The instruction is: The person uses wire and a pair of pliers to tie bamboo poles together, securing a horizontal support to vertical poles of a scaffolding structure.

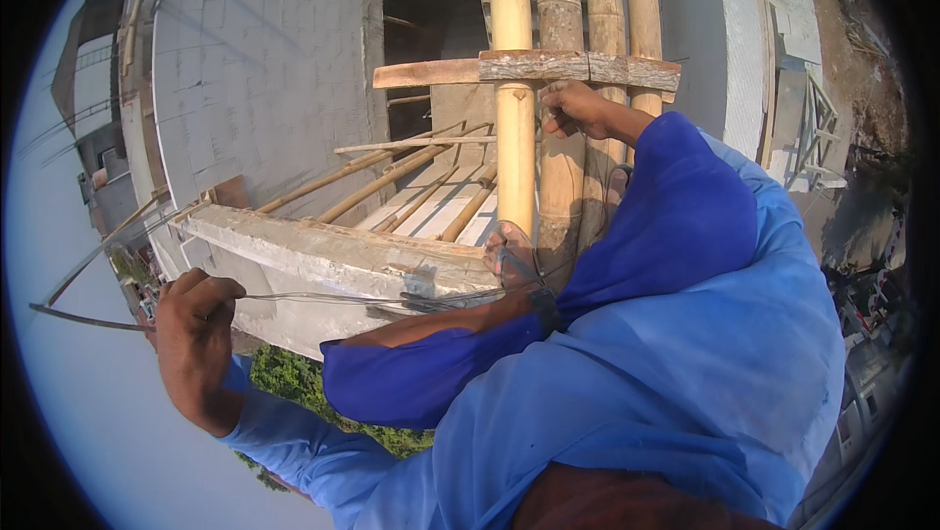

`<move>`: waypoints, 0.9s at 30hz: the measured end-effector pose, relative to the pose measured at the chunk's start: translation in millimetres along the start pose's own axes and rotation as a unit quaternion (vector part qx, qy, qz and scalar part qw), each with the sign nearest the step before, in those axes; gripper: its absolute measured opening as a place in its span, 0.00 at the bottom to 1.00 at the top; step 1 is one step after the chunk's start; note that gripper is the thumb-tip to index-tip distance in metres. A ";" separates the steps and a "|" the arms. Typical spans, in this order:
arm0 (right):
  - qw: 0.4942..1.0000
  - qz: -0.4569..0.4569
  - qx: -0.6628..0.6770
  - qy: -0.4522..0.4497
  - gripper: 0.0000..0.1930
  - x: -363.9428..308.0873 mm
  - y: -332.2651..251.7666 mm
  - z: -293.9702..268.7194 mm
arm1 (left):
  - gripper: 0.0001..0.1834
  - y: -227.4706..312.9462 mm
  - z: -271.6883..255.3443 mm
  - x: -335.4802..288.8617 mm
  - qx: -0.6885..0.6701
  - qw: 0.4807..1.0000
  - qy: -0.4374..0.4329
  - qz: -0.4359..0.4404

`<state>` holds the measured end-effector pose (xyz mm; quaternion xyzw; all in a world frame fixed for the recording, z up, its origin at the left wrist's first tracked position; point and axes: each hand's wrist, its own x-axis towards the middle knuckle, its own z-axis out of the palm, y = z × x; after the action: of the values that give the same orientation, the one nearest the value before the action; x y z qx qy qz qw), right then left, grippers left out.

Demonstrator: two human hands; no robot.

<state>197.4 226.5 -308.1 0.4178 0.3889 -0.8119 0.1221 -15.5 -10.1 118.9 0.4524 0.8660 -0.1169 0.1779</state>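
Observation:
Out to the left, my left hand [199,344] is raised with its fingers curled round a bundle of thin wire [304,297]. The strands stretch from it toward my sandalled foot [509,254]. A dark thin strip [88,317] sticks out beyond that hand. My right hand [580,111] is closed, its fingers bent over a bamboo pole [560,25], just below a rough wooden crosspiece [534,66]. Whatever its fingertips hold, if anything, is hidden. The crosspiece lies across several bamboo poles, one of them pale yellow [511,1].
A concrete ledge [323,246] runs below my feet, with a drop and green leaves [284,373] beyond it. Loose bamboo sticks [387,182] lean behind the ledge. A grey block wall [264,70] rises at left, and ground with rubble [862,70] lies far below at right.

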 end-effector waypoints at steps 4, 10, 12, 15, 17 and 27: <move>0.996 0.066 0.030 -0.044 0.09 0.1 42.6 21.4 | 0.06 19.3 -15.8 31.6 0.073 0.994 -0.040 0.065; 0.987 0.089 -0.090 -0.096 0.11 0.5 59.6 15.7 | 0.05 41.5 -23.0 76.5 0.114 0.986 -0.066 0.102; 0.986 0.082 -0.116 -0.086 0.12 0.0 59.3 14.9 | 0.05 44.1 -23.5 89.6 0.119 0.983 -0.061 0.124; 0.982 0.090 -0.144 -0.080 0.15 -1.9 55.4 14.1 | 0.04 49.8 -24.6 107.2 0.121 0.983 -0.062 0.122; 0.977 0.100 -0.170 -0.078 0.16 -6.8 46.6 15.0 | 0.04 60.3 -31.1 114.2 0.136 0.983 -0.069 0.101; 0.949 0.138 -0.266 -0.100 0.22 -15.2 36.2 16.8 | 0.04 49.3 -46.2 141.8 0.194 0.963 -0.064 0.177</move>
<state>215.9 188.1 -309.6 0.3365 0.5151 -0.6918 0.3779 -58.9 139.7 100.1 0.6163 0.7195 -0.2776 0.1595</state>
